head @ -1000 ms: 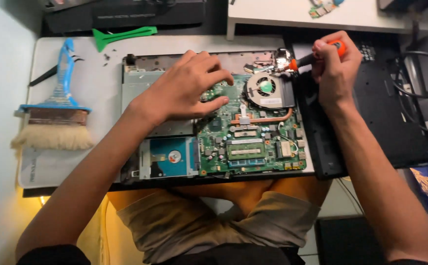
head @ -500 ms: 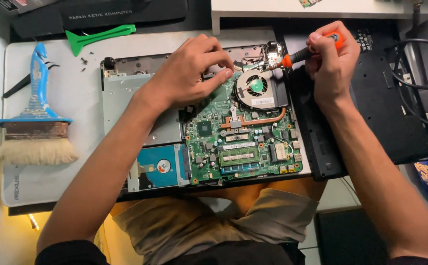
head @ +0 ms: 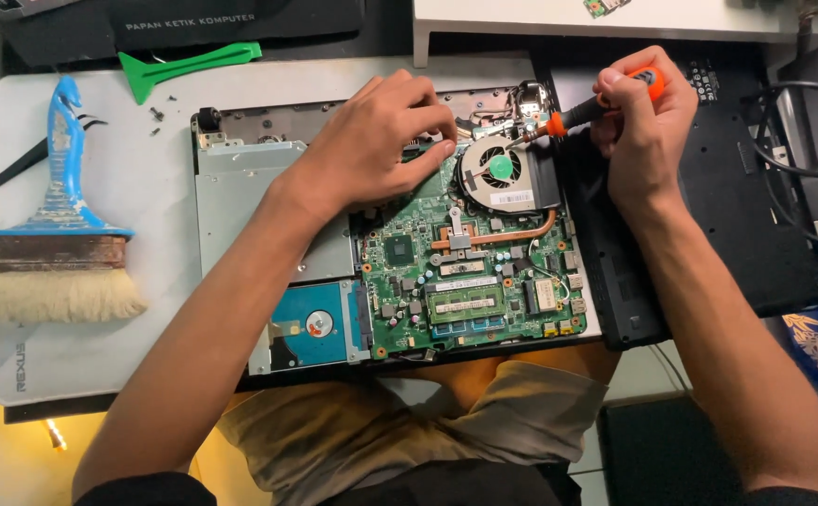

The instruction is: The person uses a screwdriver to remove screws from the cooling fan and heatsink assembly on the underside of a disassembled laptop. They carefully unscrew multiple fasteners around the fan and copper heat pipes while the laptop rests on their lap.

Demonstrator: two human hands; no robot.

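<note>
Right hand [head: 648, 122] pinches the orange screwdriver [head: 596, 105] beside the fan [head: 500, 171]; left hand [head: 381, 145], fingers curled, should steady the green board [head: 470, 281].

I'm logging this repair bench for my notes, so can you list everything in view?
laptop: one, opened, grey chassis, centre of mat
motherboard: one, green, inside laptop
fan: one, black with green hub, top right of board
hard drive: one, blue label, lower left of laptop
screwdriver: one, orange and black, tip by the fan
brush: one, blue handle, pale bristles, left on mat
pry tool: one, green, top left
mat: one, white, under laptop
bottom cover: one, black, right of laptop
left hand: on the board's top edge
right hand: holds screwdriver
</note>
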